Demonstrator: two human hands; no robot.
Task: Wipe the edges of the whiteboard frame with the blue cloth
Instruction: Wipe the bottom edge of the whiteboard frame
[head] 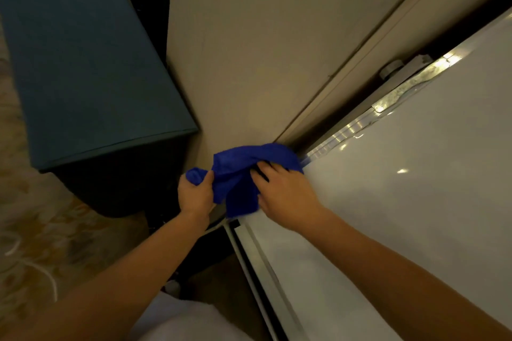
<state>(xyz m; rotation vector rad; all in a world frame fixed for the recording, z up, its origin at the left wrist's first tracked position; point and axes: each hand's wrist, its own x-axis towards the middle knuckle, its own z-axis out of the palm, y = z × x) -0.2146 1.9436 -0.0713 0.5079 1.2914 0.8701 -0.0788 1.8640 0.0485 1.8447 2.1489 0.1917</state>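
Blue cloth [243, 171] lay bunched over the corner of the whiteboard [401, 202], where the board's upper frame edge met its side edge. The left hand [195, 194] gripped one end of the cloth, its fingers [206, 178] curled tight around a small wad of fabric just off the board, beside the corner. The right hand [285, 194] pressed down on the cloth at the corner itself, fingers together and bent onto the fabric, with the palm resting over the white surface. A loose flap of cloth hung down between the two hands. The silver frame [346, 130] ran away from the corner along the upper edge, catching bright reflections, and a second strip of frame ran down the side edge toward the camera. Beyond the board stood a beige wall [249, 50]. A dark teal chair [83, 63] stood well apart from the board, on a patterned carpet [33, 243].
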